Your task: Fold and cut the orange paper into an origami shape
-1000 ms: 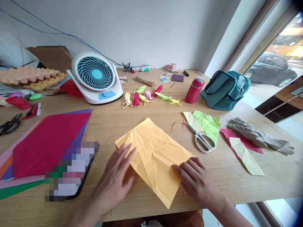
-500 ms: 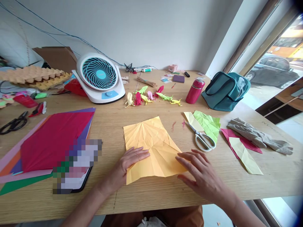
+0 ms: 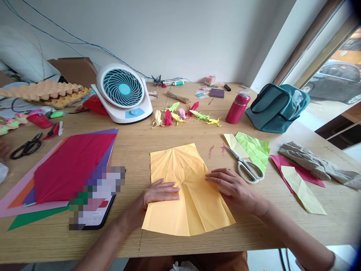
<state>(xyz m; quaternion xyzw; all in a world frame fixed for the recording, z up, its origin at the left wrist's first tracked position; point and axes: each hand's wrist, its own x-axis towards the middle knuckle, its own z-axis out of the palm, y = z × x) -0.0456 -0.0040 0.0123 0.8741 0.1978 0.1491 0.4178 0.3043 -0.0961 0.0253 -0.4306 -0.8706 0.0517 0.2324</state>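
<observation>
Since half a second ago, the orange paper is turned squarer to the near edge of the table, and the right hand is brought onto its right side. The creased sheet is laid flat at the table's near middle. The left hand is pressed on its left part, fingers straight and flat. The right fingers are spread and slightly bent, with nothing gripped. Scissors are seen just beside the right hand.

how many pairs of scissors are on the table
2: a white-handled pair right of the yellow paper, a black pair near the left edge; clutter may hide more.
</observation>
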